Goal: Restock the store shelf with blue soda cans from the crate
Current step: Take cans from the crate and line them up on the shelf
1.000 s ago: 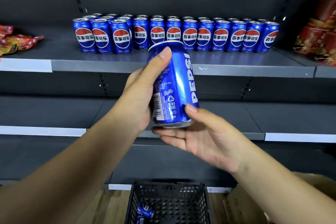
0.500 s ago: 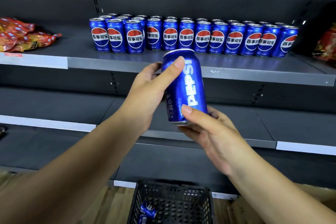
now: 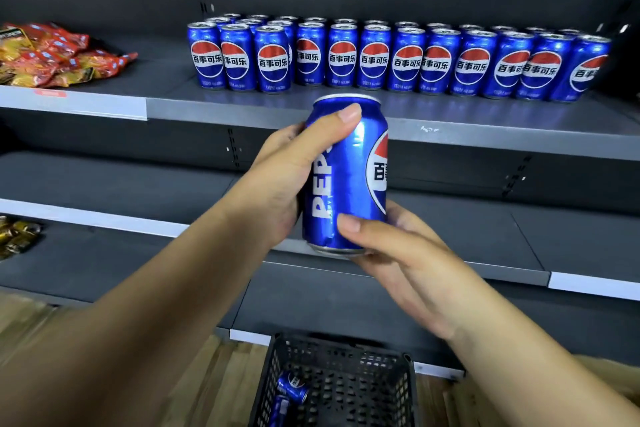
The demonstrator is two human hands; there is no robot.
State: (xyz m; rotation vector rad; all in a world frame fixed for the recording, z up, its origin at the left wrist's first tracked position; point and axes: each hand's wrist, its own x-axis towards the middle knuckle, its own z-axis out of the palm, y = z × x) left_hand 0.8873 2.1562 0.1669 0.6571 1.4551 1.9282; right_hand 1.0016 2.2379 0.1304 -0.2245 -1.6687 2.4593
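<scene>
On the far left of the top shelf (image 3: 450, 121) lies a pile of red and yellow snack bags (image 3: 52, 55). Below them, at the left edge of the next shelf down, sit some small gold wrapped things (image 3: 17, 236); what they are is too small to tell. To the right of the snack bags, a row of blue cans (image 3: 391, 59) stands upright on the top shelf, thirteen in the front line, with more can tops showing behind. Each has a round red, white and blue badge facing out. In the middle, in front of the shelf edge, one more can (image 3: 346, 173) is held up in the air, standing almost straight. It is shiny blue with big white letters down its side and part of the same round badge on its right. The left hand (image 3: 277, 177) has its grip wrapped round the can's left side, thumb across the top front. The right hand (image 3: 405, 253) has its grip on the bottom of the can, thumb pressed on the front and fingers under it. Down low sits a black plastic crate (image 3: 346, 354) on the wooden floor, with two blue cans in the crate (image 3: 292, 388) lying on their sides.
</scene>
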